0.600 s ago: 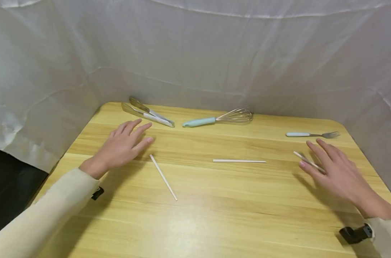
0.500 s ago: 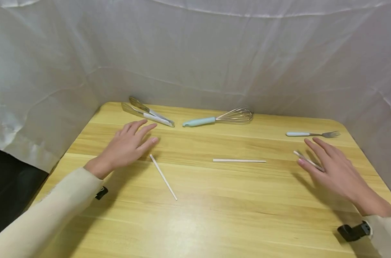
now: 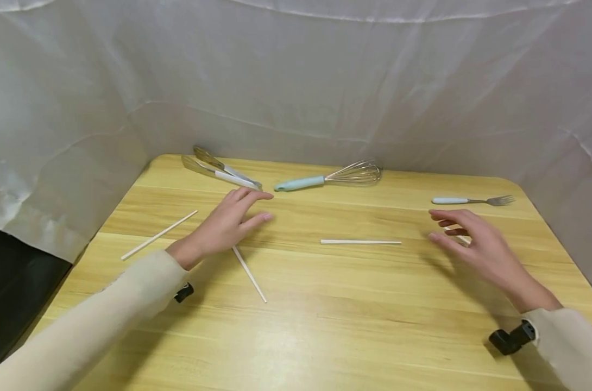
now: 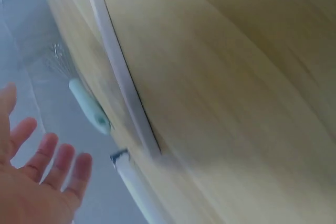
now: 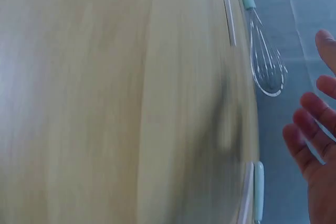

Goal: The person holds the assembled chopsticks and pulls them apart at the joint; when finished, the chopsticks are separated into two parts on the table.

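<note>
My left hand [image 3: 225,225] hovers over the table with fingers spread, holding nothing. Beneath it a white chopstick [image 3: 249,274] lies slanted, its far end hidden by the hand. Left of that wrist lies another chopstick [image 3: 159,235]. Tongs [image 3: 232,178] with white handles sit just beyond the left fingertips. My right hand [image 3: 477,247] is also raised, fingers loosely bent, with nothing in its grasp, as the right wrist view shows too. It partly covers a chopstick [image 3: 462,236]. Just past its fingers is a fork [image 3: 452,201] with a pale handle. Between the hands a chopstick [image 3: 361,242] lies crosswise.
A whisk [image 3: 301,183] with a mint handle lies along the back of the wooden table [image 3: 325,336]. Grey cloth [image 3: 296,92] hangs close behind the far edge and at both sides. Each wrist carries a small black camera [image 3: 511,338].
My left hand has shifted right, uncovering the chopstick at the far left and overlapping the slanted one. My right hand has moved left, its fingers bending more. The utensils have stayed in place.
</note>
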The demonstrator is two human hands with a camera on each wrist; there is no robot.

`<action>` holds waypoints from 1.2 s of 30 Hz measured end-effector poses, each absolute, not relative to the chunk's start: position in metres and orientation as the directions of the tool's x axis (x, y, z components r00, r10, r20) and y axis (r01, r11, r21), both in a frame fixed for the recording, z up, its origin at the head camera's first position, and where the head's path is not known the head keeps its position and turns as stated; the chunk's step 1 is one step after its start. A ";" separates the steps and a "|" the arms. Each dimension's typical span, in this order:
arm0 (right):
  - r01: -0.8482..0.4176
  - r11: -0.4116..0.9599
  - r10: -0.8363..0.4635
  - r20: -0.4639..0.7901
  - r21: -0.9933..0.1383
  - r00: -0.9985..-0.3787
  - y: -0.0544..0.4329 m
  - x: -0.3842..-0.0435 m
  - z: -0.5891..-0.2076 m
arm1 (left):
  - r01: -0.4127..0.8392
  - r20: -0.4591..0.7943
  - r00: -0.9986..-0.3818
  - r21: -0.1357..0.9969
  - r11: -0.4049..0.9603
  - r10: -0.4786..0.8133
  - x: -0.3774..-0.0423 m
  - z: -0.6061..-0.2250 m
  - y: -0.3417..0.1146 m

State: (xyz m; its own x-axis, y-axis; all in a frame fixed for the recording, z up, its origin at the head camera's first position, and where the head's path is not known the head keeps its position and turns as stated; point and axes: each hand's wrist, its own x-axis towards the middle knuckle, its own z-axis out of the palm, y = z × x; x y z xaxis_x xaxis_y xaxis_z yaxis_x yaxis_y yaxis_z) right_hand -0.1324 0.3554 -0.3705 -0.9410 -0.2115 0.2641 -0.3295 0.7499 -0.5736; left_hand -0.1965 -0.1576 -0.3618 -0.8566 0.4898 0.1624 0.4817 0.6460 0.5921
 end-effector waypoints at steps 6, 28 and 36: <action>-0.314 0.680 -0.194 0.250 -0.663 -0.949 0.336 -0.137 -0.373 | 0.434 0.167 -0.861 0.734 0.521 0.481 -0.199 -0.364 -0.140; -0.162 0.581 -0.218 0.039 -0.798 -0.975 0.297 -0.160 -0.390 | 0.348 0.064 -0.843 0.821 0.452 0.533 -0.203 -0.374 -0.081; -0.191 0.563 -0.262 0.046 -0.804 -0.964 0.283 -0.166 -0.400 | 0.299 -0.012 -0.835 0.829 0.472 0.550 -0.203 -0.382 -0.062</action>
State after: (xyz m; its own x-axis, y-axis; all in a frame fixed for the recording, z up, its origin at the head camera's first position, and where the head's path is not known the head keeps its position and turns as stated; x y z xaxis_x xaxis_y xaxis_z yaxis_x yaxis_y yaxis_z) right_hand -0.1659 0.2831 -0.4002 -0.9639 -0.2623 0.0456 -0.1912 0.5630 -0.8040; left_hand -0.2029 -0.0623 -0.3821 -0.8352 0.5498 -0.0118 0.2990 0.4720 0.8293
